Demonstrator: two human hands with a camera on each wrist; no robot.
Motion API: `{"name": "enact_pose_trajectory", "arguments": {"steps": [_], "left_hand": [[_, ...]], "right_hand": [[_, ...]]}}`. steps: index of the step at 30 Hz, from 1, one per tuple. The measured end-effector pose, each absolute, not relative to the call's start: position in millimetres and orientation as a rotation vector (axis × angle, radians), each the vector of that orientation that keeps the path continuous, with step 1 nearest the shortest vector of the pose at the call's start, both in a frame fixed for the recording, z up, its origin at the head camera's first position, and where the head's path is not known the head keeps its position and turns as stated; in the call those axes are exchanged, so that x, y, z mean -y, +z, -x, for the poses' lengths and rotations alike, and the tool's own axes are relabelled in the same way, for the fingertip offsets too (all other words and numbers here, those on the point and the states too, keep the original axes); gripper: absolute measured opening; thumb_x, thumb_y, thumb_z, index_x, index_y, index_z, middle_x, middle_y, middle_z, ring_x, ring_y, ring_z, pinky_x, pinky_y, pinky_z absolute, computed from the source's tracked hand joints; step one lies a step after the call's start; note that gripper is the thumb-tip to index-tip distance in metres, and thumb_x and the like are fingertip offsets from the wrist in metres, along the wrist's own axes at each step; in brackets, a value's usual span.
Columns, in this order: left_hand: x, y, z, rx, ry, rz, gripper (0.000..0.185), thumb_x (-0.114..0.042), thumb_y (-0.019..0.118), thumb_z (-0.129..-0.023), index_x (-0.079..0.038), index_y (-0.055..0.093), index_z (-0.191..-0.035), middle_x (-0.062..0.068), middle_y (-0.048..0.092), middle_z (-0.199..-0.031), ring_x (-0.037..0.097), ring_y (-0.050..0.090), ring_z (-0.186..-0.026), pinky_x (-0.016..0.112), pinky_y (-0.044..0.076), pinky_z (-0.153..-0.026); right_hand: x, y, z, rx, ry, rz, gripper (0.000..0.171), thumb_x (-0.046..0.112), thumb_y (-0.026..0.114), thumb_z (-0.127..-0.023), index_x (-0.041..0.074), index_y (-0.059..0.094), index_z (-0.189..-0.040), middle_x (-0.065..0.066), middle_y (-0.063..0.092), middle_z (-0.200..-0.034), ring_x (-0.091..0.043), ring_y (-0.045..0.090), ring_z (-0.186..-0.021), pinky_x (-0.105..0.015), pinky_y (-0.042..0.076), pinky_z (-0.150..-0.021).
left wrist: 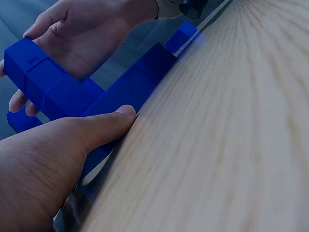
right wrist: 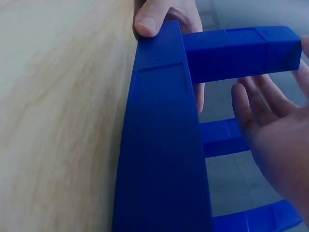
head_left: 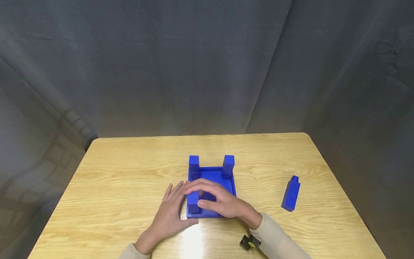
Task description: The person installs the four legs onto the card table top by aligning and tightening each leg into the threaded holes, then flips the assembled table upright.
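A blue square table base (head_left: pixel 214 176) with a raised rim lies on the wooden tabletop. Three square blue legs stand up from its corners: back left (head_left: pixel 194 165), back right (head_left: pixel 228 165) and front left (head_left: pixel 193 203). My left hand (head_left: pixel 171 217) holds the near left corner, with its thumb against the front side and its fingers along the left side. The right hand (head_left: pixel 223 201) reaches across the base and holds the front left leg near its top, thumb and fingers on either side. In the right wrist view, that leg (right wrist: pixel 241 55) juts out from the base's side wall (right wrist: pixel 161 145).
Off to the right, a separate blue leg (head_left: pixel 291 194) lies on the table (head_left: pixel 129 162), its round stub pointing away. A small black device (head_left: pixel 249 242) is at my right wrist. Dark grey curtains (head_left: pixel 181 72) hang behind the table and at both sides.
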State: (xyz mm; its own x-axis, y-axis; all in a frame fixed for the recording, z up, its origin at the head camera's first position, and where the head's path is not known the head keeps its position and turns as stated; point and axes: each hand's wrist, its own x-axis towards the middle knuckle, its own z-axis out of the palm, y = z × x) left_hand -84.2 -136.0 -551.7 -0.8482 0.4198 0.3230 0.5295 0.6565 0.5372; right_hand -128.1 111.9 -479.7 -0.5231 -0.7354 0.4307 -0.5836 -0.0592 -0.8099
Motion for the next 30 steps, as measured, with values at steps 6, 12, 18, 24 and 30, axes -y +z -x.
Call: {"name": "enact_pose_trajectory", "arguments": {"steps": [6, 12, 18, 24, 30], "left_hand": [[136, -553, 84, 2.691, -0.944, 0.792, 0.121, -0.059, 0.094, -0.076, -0.011, 0.040, -0.172, 0.006, 0.046, -0.175, 0.041, 0.040, -0.162, 0.065, 0.015, -0.135], [136, -552, 84, 2.696, -0.960, 0.789, 0.122, -0.058, 0.094, -0.076, -0.010, 0.037, -0.173, 0.008, 0.046, -0.175, 0.040, 0.039, -0.162, 0.058, 0.010, -0.139], [135, -551, 84, 2.695, -0.959, 0.784, 0.122, -0.055, 0.095, -0.076, -0.005, 0.039, -0.171, 0.011, 0.047, -0.174, 0.040, 0.039, -0.162, 0.048, 0.004, -0.141], [136, -552, 84, 2.687, -0.943, 0.791, 0.121, -0.054, 0.096, -0.076, -0.003, 0.040, -0.170, 0.011, 0.046, -0.174, 0.040, 0.040, -0.162, 0.046, 0.002, -0.141], [136, -553, 84, 2.678, -0.963, 0.794, 0.120, -0.055, 0.096, -0.076, -0.008, 0.040, -0.172, 0.011, 0.049, -0.172, 0.041, 0.040, -0.162, 0.046, 0.002, -0.141]], "right_hand": [[-109, -483, 126, -2.130, -1.701, 1.389, 0.037, 0.005, 0.074, -0.103, 0.008, 0.066, -0.138, -0.016, 0.070, -0.140, -0.022, 0.066, -0.131, -0.034, 0.063, -0.101], [-106, -484, 123, -2.229, -1.748, 1.307, 0.037, 0.007, 0.086, -0.095, 0.013, 0.068, -0.126, -0.018, 0.071, -0.138, -0.020, 0.069, -0.123, -0.036, 0.065, -0.094], [-101, -482, 117, -2.312, -1.780, 1.179, 0.040, 0.010, 0.094, -0.088, 0.015, 0.067, -0.117, -0.009, 0.074, -0.130, -0.019, 0.070, -0.120, -0.035, 0.065, -0.092], [-100, -482, 116, -2.351, -1.771, 1.134, 0.047, 0.010, 0.099, -0.082, 0.016, 0.066, -0.115, -0.004, 0.074, -0.126, -0.015, 0.069, -0.114, -0.032, 0.064, -0.090], [-103, -483, 120, -2.304, -1.695, 1.309, 0.056, 0.012, 0.089, -0.092, 0.012, 0.063, -0.142, -0.009, 0.073, -0.132, -0.018, 0.069, -0.121, -0.038, 0.064, -0.096]]}}
